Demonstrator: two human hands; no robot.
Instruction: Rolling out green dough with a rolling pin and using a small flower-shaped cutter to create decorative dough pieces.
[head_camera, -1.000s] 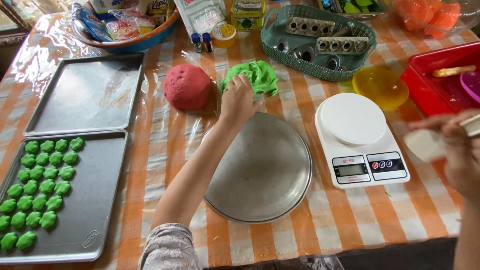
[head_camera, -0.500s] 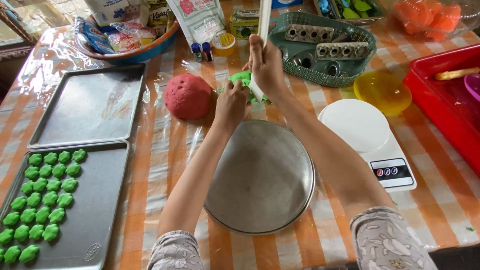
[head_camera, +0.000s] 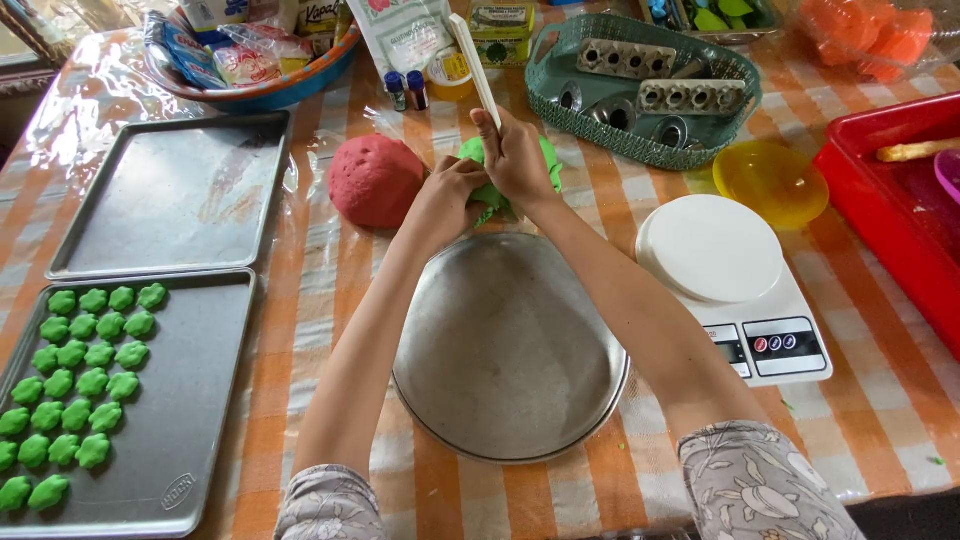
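Both sets of fingers closed: right hand (head_camera: 515, 155) wrapped round a white plastic scraper (head_camera: 474, 68), left hand (head_camera: 450, 195) gripping the green dough lump (head_camera: 495, 175) beyond the round metal tray (head_camera: 510, 350). Roughly twenty-five green pieces (head_camera: 80, 375) already laid on the near baking sheet (head_camera: 170, 440); far sheet (head_camera: 180, 195) bare, red dough ball (head_camera: 376, 180) apparently untouched. White pouch with green print (head_camera: 410, 30), two small dark bottles (head_camera: 407, 90), colourful packets in a blue bowl (head_camera: 250, 92) along the far edge.
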